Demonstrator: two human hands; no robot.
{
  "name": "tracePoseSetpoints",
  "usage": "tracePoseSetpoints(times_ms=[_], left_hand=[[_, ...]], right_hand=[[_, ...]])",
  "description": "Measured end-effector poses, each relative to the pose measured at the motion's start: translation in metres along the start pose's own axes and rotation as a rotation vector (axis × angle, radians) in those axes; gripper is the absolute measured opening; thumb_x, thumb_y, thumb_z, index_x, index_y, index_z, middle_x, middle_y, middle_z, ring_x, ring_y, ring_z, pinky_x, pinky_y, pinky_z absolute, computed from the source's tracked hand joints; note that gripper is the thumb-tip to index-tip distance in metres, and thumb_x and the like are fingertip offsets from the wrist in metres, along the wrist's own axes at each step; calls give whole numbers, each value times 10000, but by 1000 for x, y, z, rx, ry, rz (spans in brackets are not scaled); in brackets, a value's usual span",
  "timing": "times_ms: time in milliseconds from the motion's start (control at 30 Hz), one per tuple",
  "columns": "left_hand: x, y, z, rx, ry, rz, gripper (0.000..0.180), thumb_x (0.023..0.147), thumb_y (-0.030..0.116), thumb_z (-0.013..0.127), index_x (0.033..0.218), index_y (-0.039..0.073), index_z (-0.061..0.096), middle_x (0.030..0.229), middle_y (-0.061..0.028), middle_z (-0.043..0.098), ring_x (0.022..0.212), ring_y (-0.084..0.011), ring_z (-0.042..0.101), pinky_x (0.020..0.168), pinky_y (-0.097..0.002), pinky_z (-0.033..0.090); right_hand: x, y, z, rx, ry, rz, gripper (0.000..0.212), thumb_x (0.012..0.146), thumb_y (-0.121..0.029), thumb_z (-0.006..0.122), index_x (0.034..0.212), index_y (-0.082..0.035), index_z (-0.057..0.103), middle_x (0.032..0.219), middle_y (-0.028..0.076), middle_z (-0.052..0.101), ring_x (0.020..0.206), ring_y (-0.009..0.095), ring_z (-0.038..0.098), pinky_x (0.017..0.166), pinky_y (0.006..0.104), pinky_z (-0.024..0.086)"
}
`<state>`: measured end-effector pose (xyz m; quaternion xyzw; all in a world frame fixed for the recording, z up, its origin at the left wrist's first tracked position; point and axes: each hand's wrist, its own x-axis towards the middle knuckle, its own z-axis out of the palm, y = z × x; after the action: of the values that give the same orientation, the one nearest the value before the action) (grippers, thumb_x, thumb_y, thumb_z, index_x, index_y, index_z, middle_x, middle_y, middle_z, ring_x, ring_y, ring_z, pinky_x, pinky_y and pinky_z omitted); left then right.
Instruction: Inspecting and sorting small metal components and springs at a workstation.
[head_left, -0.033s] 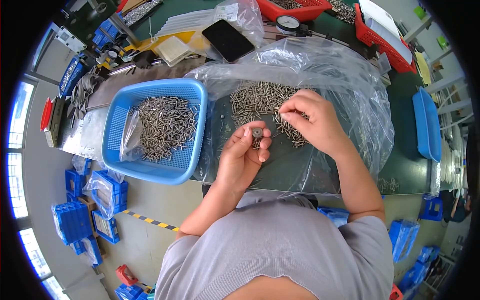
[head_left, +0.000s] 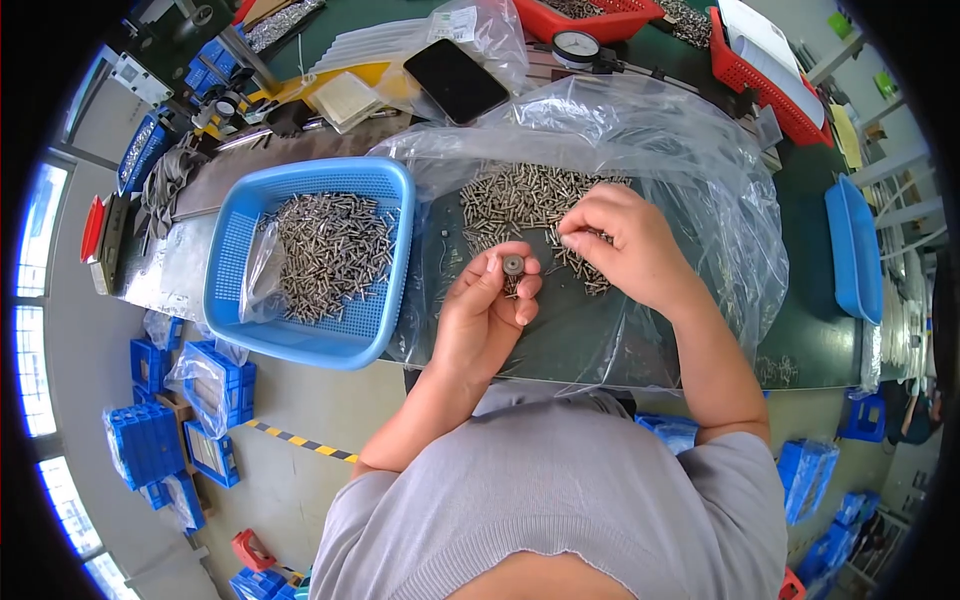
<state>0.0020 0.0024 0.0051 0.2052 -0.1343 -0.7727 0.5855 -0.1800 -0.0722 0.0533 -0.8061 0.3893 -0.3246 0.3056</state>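
Observation:
My left hand (head_left: 482, 304) is closed around a small round grey metal piece with a hole in its middle (head_left: 513, 265). A few small metal pins (head_left: 512, 286) show just below it, against the fingers. Above and to the right, my right hand (head_left: 628, 240) has thumb and forefinger pinched together; whatever is between the tips is too small to make out. Behind the hands, a heap of small metal pins (head_left: 520, 198) lies on a clear plastic sheet (head_left: 700, 200). Left of my hands, a light blue basket (head_left: 393, 270) holds many more pins and a crumpled clear bag (head_left: 264, 275).
Across the green workbench (head_left: 820, 345) lie a black phone (head_left: 456, 82), a dial gauge (head_left: 576, 47) and a flat clear packet (head_left: 346, 101). Red baskets (head_left: 765, 75) stand at the back, a blue tray (head_left: 852, 250) at the right edge. Blue crates (head_left: 150, 445) stack on the floor at left.
My right hand has shifted very slightly, its pinched fingertips a little lower toward the pins. The left hand with the round metal piece stays almost still.

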Motion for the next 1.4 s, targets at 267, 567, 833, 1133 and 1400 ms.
tracePoseSetpoints(times_ms=[267,567,833,1133,1400], left_hand=[[0,0,-4,-71,-56,-13,257,988,218,411,1096,13,523,944,-88,512,744,-131,452,573,-233,387],[-2,1,-1,-10,-44,-37,227,970,211,464,1073,22,538,932,-86,521,724,-118,449,554,-222,377],[-3,0,-1,7,-33,-37,187,952,210,507,1023,41,547,914,-80,563,711,-111,471,555,-220,383],[-3,-1,1,32,4,-36,180,935,216,547,1007,51,549,883,-64,582,702,-109,503,537,-220,391],[-4,0,3,75,18,-35,186,929,229,561,992,55,555,817,-12,546,662,-91,468,511,-215,375]], right_hand=[[-2,7,9,-385,-149,-145,142,654,-123,721,744,-82,618,748,52,555,785,254,544,711,379,440],[-2,9,19,-401,-143,-143,175,639,-152,733,707,-71,595,731,62,553,773,270,556,706,391,448],[1,-10,5,542,-209,259,48,793,-53,639,799,-26,601,774,4,556,673,86,533,607,246,417],[-4,-9,21,795,-253,260,65,859,-62,608,862,2,602,793,25,614,749,77,594,699,225,474],[-1,-14,20,510,-231,127,96,800,-49,658,867,-30,592,853,4,544,789,83,545,682,236,439]])
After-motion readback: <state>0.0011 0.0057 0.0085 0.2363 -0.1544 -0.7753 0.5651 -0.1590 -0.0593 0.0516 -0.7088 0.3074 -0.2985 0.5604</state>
